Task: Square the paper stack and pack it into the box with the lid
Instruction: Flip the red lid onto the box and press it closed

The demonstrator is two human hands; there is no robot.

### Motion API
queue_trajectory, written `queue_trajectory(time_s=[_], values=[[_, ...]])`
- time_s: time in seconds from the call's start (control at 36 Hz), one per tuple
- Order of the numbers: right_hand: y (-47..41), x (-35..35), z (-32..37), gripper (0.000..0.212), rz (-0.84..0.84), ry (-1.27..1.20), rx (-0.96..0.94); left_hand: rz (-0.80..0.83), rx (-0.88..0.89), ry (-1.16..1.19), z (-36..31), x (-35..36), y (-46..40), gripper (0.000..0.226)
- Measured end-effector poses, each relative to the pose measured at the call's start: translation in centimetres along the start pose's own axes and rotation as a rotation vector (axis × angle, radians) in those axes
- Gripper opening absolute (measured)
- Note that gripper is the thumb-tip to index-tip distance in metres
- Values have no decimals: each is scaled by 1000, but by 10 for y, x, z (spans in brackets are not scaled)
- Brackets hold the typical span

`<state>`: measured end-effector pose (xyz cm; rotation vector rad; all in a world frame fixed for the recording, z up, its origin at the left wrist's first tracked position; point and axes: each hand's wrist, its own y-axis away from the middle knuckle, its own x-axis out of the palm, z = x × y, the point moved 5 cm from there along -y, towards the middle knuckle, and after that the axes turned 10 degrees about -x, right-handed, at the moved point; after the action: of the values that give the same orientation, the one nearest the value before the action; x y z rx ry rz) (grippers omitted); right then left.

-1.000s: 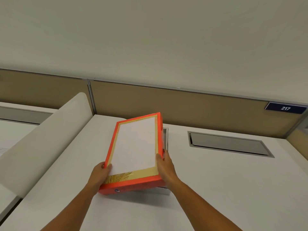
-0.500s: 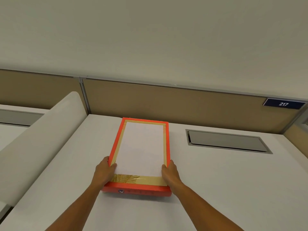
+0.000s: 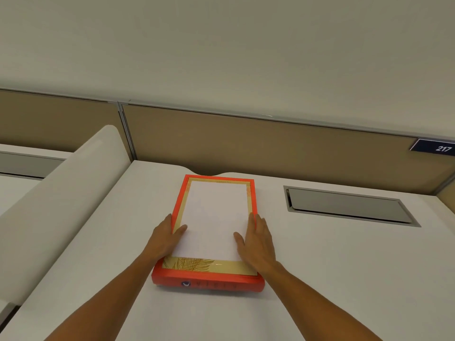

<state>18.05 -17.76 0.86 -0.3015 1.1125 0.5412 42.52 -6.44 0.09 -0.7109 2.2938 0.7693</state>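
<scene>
An orange lid with a gold band and a white centre panel lies flat on the white desk, covering the box beneath it. Neither the box base nor the paper stack shows. My left hand holds the lid's left edge, fingers down the side and thumb on the white panel. My right hand lies on the right edge the same way, thumb on top. The lid's orange front side faces me.
A grey metal cable hatch is set into the desk to the right of the lid. A tan partition runs along the back, bearing a blue 217 sign. A rounded white divider borders the desk on the left.
The lid was tilted above a pale box a second ago; it has come down level and sits squared over it. Both hands slid forward along its sides.
</scene>
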Motion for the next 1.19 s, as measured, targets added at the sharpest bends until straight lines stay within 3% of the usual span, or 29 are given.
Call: queue_trajectory(time_s=[0.39,0.5,0.61,0.89,1.19], values=[[-40,29,-7,88,137,158,-123,-61,104,-124,-1,19,-40,70],[-37,38,-10,94,103,220,-134,-167,221,-407,-7,24,-44,75],[-53,28,-5,94,34,210,-111,-165,361,-586,-27,31,-50,73],[-79,37,-23,102,35,207,-86,-155,294,-663,-32,46,-62,93],[-75,37,-20,104,6,222,-48,-177,343,-705,-29,50,-76,86]])
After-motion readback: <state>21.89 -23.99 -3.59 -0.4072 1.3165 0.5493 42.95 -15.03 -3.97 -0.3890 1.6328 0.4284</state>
